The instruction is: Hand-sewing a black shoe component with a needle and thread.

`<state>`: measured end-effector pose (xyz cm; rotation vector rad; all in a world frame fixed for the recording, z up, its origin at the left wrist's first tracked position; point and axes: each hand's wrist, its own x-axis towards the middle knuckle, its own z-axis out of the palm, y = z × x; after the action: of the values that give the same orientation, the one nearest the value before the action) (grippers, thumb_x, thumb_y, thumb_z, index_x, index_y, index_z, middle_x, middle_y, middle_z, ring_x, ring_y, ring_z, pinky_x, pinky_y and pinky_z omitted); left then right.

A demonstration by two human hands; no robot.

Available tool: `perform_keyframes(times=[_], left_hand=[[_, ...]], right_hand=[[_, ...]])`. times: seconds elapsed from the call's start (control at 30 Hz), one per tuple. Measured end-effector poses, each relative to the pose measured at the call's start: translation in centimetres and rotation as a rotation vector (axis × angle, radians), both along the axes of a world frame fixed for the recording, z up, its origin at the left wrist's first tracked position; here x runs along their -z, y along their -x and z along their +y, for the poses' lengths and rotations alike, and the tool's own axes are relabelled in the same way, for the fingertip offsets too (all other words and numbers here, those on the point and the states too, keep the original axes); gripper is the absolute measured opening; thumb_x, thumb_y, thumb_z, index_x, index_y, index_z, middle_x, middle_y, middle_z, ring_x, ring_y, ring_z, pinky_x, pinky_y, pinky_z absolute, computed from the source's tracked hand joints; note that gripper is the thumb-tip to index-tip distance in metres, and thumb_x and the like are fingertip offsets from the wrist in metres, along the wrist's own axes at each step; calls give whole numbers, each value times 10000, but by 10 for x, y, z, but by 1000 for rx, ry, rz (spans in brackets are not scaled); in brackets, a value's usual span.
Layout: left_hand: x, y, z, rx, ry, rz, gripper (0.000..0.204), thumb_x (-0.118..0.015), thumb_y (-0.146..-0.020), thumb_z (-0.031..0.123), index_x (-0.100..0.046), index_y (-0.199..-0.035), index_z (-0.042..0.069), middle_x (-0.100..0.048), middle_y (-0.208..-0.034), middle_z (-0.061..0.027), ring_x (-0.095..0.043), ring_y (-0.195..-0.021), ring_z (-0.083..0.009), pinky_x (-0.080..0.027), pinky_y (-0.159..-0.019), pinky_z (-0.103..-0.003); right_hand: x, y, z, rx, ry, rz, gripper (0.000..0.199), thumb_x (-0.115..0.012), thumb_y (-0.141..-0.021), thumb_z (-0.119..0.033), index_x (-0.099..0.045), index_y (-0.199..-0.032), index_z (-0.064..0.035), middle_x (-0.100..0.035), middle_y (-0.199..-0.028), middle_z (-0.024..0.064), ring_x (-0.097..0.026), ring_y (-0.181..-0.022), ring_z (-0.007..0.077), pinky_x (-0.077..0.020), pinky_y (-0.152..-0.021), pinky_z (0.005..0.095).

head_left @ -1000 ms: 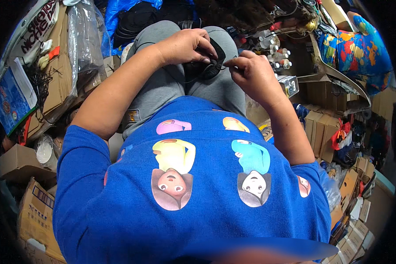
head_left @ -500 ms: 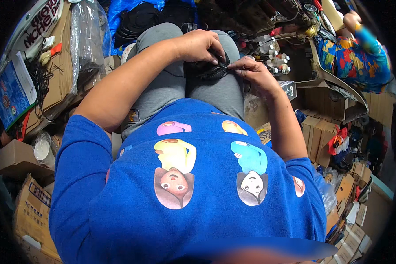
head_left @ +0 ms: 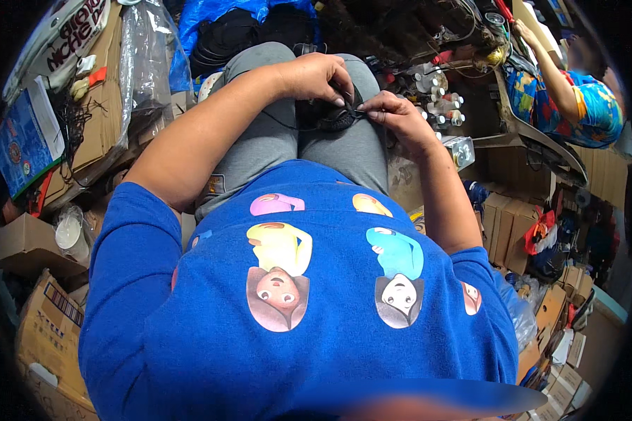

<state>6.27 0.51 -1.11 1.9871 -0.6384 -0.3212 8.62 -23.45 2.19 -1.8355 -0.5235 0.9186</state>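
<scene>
A bundle of black cable (head_left: 330,116) lies on my lap, over my grey trousers (head_left: 270,140). My left hand (head_left: 316,76) curls over the bundle from above and grips it. From the right, my right hand (head_left: 393,116) pinches a thin black strand of that cable between thumb and fingers. The two hands almost touch above my knees. My blue shirt with cartoon figures (head_left: 309,281) fills the lower half of the view.
Cardboard boxes (head_left: 45,316) and a blue booklet (head_left: 21,140) crowd my left side, with clear plastic bags (head_left: 144,56). Small bottles (head_left: 435,95) and boxes (head_left: 505,224) stand on the right. Another person in a colourful shirt (head_left: 576,98) works at the upper right.
Both hands have stayed on the black cable and shifted slightly on it. The person at the upper right has leaned further into view.
</scene>
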Motion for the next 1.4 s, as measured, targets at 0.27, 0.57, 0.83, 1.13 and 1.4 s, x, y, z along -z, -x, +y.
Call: perform_keyframes(times=[0.27, 0.57, 0.83, 1.13, 1.4], left_hand=[[-10, 37, 0, -451, -56, -322, 240, -722, -716, 150, -676, -944, 93, -551, -901, -97, -582, -868, -268, -472, -767, -346], [-15, 82, 100, -607, -437, -341, 170, -600, -777, 109, -622, -936, 54, -544, -991, -150, -577, -845, -354, -464, -797, -402], [-46, 104, 39, -528, -104, -215, 275, -531, -752, -76, -651, -964, 52, -537, -866, -102, -547, -757, -207, -461, -668, -295], [-21, 80, 2, -540, -82, -299, 176, -668, -723, 77, -707, -883, 139, -544, -743, -37, -538, -781, -221, -413, -704, -337], [-9, 72, 3, -455, -189, -392, 222, -672, -716, 79, -721, -897, 199, -518, -723, -14, -508, -795, -210, -382, -734, -346]], right_hand=[[-13, 29, 21, 24, 134, -503, 180, -694, -757, -63, -684, -936, -71, -577, -811, 52, -582, -759, 132, -457, -682, 258], [-24, 49, 13, -48, 262, -646, 255, -645, -759, -83, -679, -1006, -134, -551, -798, 85, -571, -757, 256, -444, -709, 368], [-12, 70, 10, -127, 406, -1032, 390, -611, -748, -81, -628, -1123, -182, -540, -792, 64, -543, -819, 229, -357, -802, 414], [-8, 38, -1, -32, 237, -516, 365, -618, -749, -53, -678, -1062, -232, -561, -864, 69, -572, -865, 236, -441, -787, 323], [-9, 14, 1, -124, 186, -423, 335, -556, -781, 26, -692, -1015, -171, -539, -859, 40, -544, -860, 164, -431, -796, 268]])
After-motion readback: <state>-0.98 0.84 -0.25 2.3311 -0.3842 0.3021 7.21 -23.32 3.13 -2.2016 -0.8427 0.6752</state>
